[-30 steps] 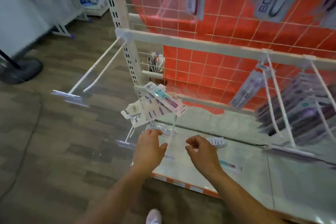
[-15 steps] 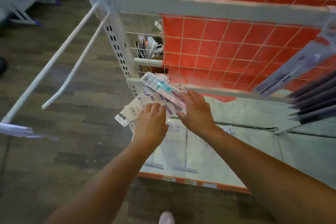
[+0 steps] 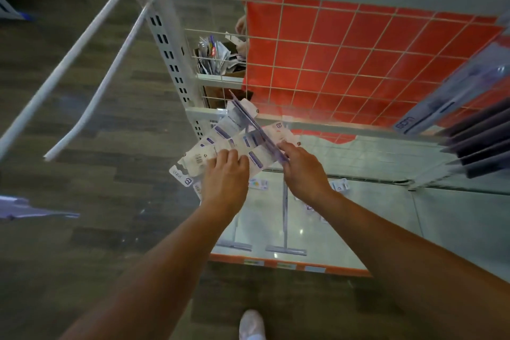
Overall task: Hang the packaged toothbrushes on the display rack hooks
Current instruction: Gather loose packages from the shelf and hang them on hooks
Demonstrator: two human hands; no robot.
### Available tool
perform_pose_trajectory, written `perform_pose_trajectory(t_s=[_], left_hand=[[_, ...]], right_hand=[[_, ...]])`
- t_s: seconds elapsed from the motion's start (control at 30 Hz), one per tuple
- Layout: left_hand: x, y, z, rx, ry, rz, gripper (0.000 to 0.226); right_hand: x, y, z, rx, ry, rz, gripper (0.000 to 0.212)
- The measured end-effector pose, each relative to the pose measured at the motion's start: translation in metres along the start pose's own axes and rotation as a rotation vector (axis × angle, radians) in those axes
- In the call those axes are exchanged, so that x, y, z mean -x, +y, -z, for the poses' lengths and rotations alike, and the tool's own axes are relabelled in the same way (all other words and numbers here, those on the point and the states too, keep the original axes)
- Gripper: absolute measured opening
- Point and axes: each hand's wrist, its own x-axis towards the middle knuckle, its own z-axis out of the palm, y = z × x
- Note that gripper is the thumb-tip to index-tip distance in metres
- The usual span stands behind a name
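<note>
A fanned pile of white packaged toothbrushes (image 3: 220, 144) lies at the left end of the low rack, near the perforated upright. My left hand (image 3: 225, 174) rests on the pile with its fingers bent over the cards. My right hand (image 3: 302, 167) pinches one toothbrush pack (image 3: 254, 124), which is tilted on edge above the pile. A long white double hook (image 3: 91, 72) juts out empty at the upper left. Hung packs (image 3: 474, 144) fill the hooks at the right edge.
The red wire grid back panel (image 3: 358, 58) stands behind. A glossy base shelf (image 3: 372, 218) with an orange front edge holds small loose cards (image 3: 340, 185). A box of mixed items (image 3: 218, 55) sits behind the grid. My shoe (image 3: 252, 324) stands on the wooden floor.
I have leaned closer and lower. Both hands moved from above the base shelf up to the pile, and my right hand has lifted one pack onto its edge.
</note>
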Motion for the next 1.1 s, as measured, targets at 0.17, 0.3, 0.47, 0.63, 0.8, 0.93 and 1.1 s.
perform_pose_trajectory(t_s=[0.17,0.3,0.47,0.63,0.8,0.93,1.1], left_hand=[[0.007,0.007,0.001,-0.034,0.045,-0.050,0.023],[0.012,0.011,0.004,-0.011,0.068,-0.023,0.026],[0.018,0.011,0.004,0.044,0.137,0.011,0.034],[0.029,0.015,0.011,0.120,0.151,-0.009,0.036],[0.046,0.022,0.024,0.194,0.152,0.013,0.029],[0.063,0.030,0.035,0.333,0.074,0.120,0.031],[0.082,0.039,0.056,0.538,0.016,0.297,0.029]], right_hand=[[0.022,-0.002,0.005,-0.188,0.078,-0.063,0.027],[0.042,-0.002,0.017,-0.345,0.154,-0.099,0.025],[0.066,0.006,0.025,-0.450,0.192,-0.249,0.031],[0.087,0.015,0.028,-0.493,0.202,-0.290,0.028],[0.098,0.016,0.036,-0.689,0.268,-0.358,0.022],[0.112,0.016,0.047,-0.766,0.306,-0.444,0.037],[0.134,0.015,0.071,-0.827,0.267,-0.390,0.028]])
